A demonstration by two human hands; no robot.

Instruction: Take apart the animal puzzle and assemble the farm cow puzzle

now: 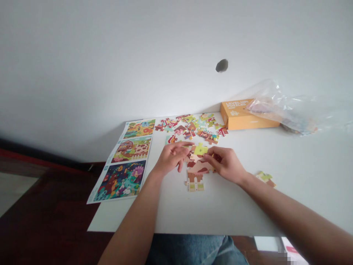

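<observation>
Between the thumb and fingers of my right hand (224,163) is a yellow-green puzzle piece (201,150), held just above a partly joined puzzle (197,167). That joined part shows a brown-spotted cow and a white fence at its lower end. My left hand (175,156) hovers at the left side of the joined pieces, its fingers stretched out and apart. Whether its fingertips touch the pieces I cannot tell. Behind both hands lies a spread of loose puzzle pieces (190,127).
A picture sheet (121,162) with three printed scenes lies on the left of the white table (220,213). At the back right stands an orange puzzle box (239,117), with a clear plastic bag (298,114) against it. A few pieces (266,178) lie beyond my right forearm.
</observation>
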